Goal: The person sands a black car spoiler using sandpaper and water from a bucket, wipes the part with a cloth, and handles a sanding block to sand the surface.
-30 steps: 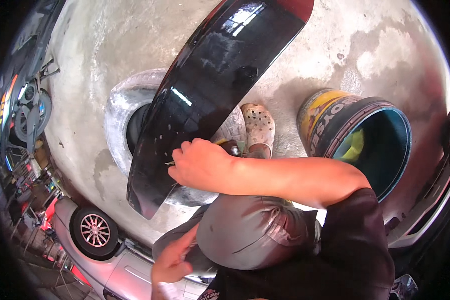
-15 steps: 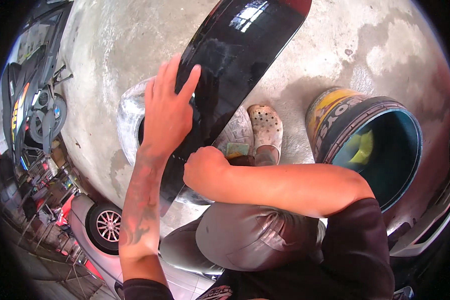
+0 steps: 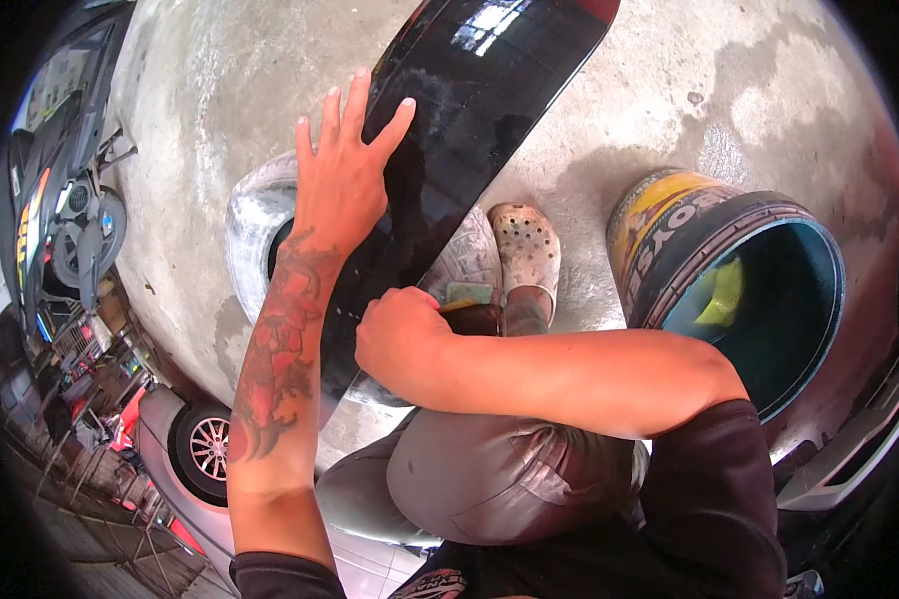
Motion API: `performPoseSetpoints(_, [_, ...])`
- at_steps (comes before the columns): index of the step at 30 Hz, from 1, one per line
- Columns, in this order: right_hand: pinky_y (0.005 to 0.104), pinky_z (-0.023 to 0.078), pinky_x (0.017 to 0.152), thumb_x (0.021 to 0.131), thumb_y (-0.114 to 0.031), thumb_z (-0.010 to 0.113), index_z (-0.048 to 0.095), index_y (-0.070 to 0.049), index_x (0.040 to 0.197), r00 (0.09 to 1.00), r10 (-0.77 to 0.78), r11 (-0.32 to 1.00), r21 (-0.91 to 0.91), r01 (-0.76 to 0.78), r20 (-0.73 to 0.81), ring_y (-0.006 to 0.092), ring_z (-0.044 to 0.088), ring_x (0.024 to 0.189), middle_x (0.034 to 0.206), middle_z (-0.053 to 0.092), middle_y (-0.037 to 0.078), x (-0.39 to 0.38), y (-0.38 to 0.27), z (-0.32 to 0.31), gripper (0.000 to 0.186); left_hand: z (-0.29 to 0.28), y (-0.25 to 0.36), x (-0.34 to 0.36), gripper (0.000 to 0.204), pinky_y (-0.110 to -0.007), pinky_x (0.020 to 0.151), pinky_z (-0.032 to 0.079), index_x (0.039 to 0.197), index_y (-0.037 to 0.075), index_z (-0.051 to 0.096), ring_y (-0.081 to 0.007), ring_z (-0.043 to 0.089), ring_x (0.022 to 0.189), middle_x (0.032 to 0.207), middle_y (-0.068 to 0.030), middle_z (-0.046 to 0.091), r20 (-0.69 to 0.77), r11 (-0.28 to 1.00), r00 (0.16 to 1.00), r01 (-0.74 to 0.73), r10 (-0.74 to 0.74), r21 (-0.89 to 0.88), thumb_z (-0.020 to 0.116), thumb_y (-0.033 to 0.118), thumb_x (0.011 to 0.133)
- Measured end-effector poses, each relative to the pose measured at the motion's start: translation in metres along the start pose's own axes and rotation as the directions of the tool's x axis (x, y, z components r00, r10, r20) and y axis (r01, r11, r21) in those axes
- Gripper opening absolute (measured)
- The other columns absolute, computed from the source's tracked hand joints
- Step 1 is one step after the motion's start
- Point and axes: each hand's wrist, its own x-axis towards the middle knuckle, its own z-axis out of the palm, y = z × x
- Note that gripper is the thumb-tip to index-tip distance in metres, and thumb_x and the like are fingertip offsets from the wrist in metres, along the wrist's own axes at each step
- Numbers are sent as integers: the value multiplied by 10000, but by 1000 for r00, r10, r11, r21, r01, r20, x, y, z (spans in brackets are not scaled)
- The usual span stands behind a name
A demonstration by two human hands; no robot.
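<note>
A long glossy black panel (image 3: 449, 130) slants from top centre down toward my knees, with a window's reflection near its far end. My left hand (image 3: 345, 165) lies along the panel's left edge, fingers stretched and spread, holding nothing. Lower down, my right hand (image 3: 400, 334) is closed in a fist against the panel's near part. What it holds, if anything, is hidden under the fingers. Just beyond the right fist are a small greenish pad (image 3: 468, 293) and a yellow-edged dark item (image 3: 471, 315).
Under the panel stands a whitish round container (image 3: 250, 225). A clog (image 3: 525, 245) is on my foot. To the right is a large bucket (image 3: 829, 290) with something yellow inside. A motorbike (image 3: 85, 220) and a car wheel (image 3: 205, 451) are at the left, on concrete floor.
My left hand has slid a little farther up the panel, its fingers more spread. The right fist has shifted slightly left, and the yellow edge beside it shows more.
</note>
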Motion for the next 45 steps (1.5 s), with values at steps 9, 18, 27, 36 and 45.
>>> performPoseSetpoints(9, [435, 560, 678, 784, -142, 744, 758, -68, 1070, 1000, 5, 1000, -2, -5, 20, 295, 681, 993, 1077, 700, 135, 0, 1, -2, 295, 1, 1, -4, 813, -651, 1135, 281, 1520, 363, 412, -379, 294, 1487, 1662, -110, 206, 33, 1000, 999, -4, 3, 18, 568, -63, 846])
performPoseSetpoints(18, [436, 562, 677, 781, -143, 746, 755, -71, 1074, 999, 12, 1000, -5, -12, 32, 283, 683, 997, 1067, 705, 125, 1, 1, -1, 302, -1, 1, -13, 762, -656, 1100, 317, 1480, 325, 470, -386, 336, 1454, 1647, -111, 241, 21, 999, 1000, -22, 21, 36, 611, -30, 821])
performPoseSetpoints(27, [433, 557, 683, 770, -133, 749, 757, -67, 1064, 999, 9, 1000, -7, -9, 47, 304, 677, 987, 1064, 691, 138, -2, 1, -3, 302, -9, -9, -22, 796, -651, 1152, 249, 1488, 338, 463, -338, 288, 1503, 1641, -93, 256, 49, 997, 999, -4, 8, -73, 542, -93, 823])
performPoseSetpoints(36, [434, 555, 686, 792, -143, 728, 761, -65, 1051, 998, 35, 999, -10, -34, 55, 304, 676, 969, 1055, 683, 140, -1, 1, -2, 273, 2, -2, -3, 746, -651, 1098, 323, 1489, 335, 456, -377, 370, 1439, 1624, -100, 296, -35, 1000, 999, -15, 16, 25, 607, -14, 847])
performPoseSetpoints(45, [432, 554, 665, 806, -141, 714, 764, -68, 1038, 999, 34, 999, -2, -34, 29, 302, 682, 952, 1036, 687, 134, -2, 2, 0, 249, 7, 2, -8, 738, -669, 1102, 313, 1493, 334, 453, -381, 363, 1440, 1631, -103, 278, -7, 1000, 1000, 2, -2, -11, 596, -12, 857])
